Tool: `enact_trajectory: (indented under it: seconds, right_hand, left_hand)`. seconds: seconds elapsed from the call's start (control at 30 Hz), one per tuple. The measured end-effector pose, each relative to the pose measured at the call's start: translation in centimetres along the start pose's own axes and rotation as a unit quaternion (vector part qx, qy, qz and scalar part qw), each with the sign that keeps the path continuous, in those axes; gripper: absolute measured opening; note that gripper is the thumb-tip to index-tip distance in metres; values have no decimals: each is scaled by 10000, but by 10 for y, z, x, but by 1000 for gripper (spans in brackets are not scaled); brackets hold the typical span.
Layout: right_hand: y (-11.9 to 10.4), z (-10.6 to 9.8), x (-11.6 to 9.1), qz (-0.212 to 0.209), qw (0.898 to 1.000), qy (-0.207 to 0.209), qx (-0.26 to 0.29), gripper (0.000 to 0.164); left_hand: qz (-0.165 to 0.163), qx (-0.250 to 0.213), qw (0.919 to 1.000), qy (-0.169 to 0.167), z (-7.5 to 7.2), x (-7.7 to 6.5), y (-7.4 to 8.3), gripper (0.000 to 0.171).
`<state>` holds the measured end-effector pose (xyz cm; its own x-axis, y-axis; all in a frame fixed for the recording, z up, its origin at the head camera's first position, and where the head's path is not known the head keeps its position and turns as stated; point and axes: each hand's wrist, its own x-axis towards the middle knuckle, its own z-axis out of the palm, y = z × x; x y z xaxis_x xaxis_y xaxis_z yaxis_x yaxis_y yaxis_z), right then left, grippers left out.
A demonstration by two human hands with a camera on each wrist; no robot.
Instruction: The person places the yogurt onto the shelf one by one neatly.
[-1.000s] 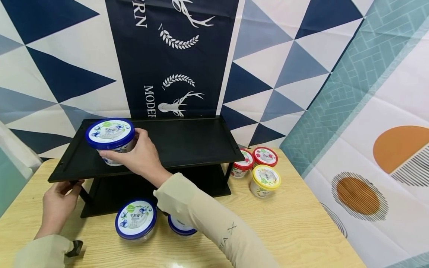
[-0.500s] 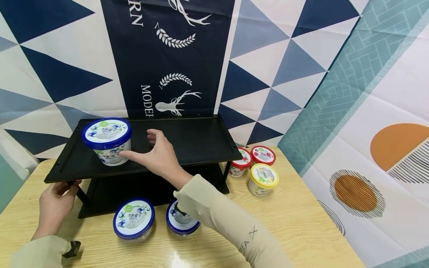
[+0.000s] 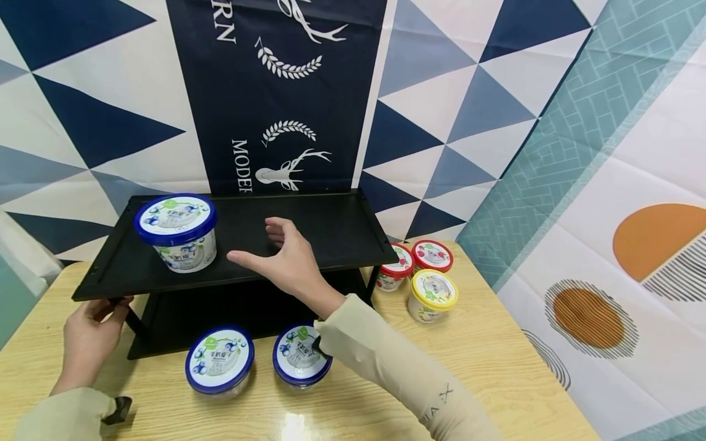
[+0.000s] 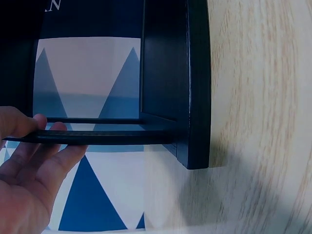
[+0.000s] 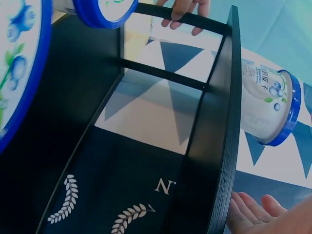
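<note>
A two-tier black shelf rack [image 3: 325,226] stands on the table. On the left of its top board sits a tub with a blue lid and blueberry print [image 3: 187,250]. My right hand [image 3: 292,263] is just right of that tub, apart from it, thumb and fingers spread with nothing between them. In the right wrist view only part of this hand [image 5: 258,214] shows, below the upper tub [image 5: 270,102]. My left hand [image 3: 91,343] holds the rack's front left post [image 4: 107,137] between thumb and fingers, under the top board.
Two more blue-lidded tubs, a left one [image 3: 220,361] and a right one [image 3: 300,355], stand on the wooden table [image 3: 441,380] before the rack. Right of it are two red-lidded tubs [image 3: 432,254] and a yellow-lidded tub [image 3: 434,291]. Patterned cloth [image 3: 469,92] hangs behind.
My right hand has let go of the blue-lidded tub on the top board and moved right, away from it. The tub stays there. My left hand keeps its hold on the post.
</note>
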<state>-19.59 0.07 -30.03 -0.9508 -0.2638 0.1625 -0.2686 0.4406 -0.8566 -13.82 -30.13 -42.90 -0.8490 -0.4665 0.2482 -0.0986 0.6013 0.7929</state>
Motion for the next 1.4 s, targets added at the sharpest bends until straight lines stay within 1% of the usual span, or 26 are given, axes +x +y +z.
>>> enact_trajectory:
  seconds: [0.3, 0.5, 0.6, 0.73, 0.83, 1.23, 1.4]
  right_hand:
    - [11, -18, -10, -11, 10000, 39, -4, 82]
    - [17, -28, -18, -109, 9999, 5, 7, 80]
    - [21, -33, -22, -187, 9998, -33, 56, 79]
    - [25, -40, -29, -292, 9994, -79, 146, 79]
    - [30, -43, -34, -346, 9992, -109, 172, 77]
    - [47, -56, -56, -537, 9978, -144, 370, 72]
    - [54, -60, -63, -682, 9971, -100, 313, 72]
  left_hand:
    - [28, -42, 10000, 29, -1, -1, 2, 18]
    - [45, -82, 9999, 64, -1, -1, 3, 16]
    - [8, -31, 10000, 33, -1, -1, 1, 18]
    - [-29, 50, 10000, -65, 0, -1, -1, 24]
    - [-23, 19, 10000, -91, -1, -1, -1, 26]
    - [-23, -48, 10000, -72, -1, 0, -2, 18]
    - [2, -16, 10000, -60, 0, -1, -2, 22]
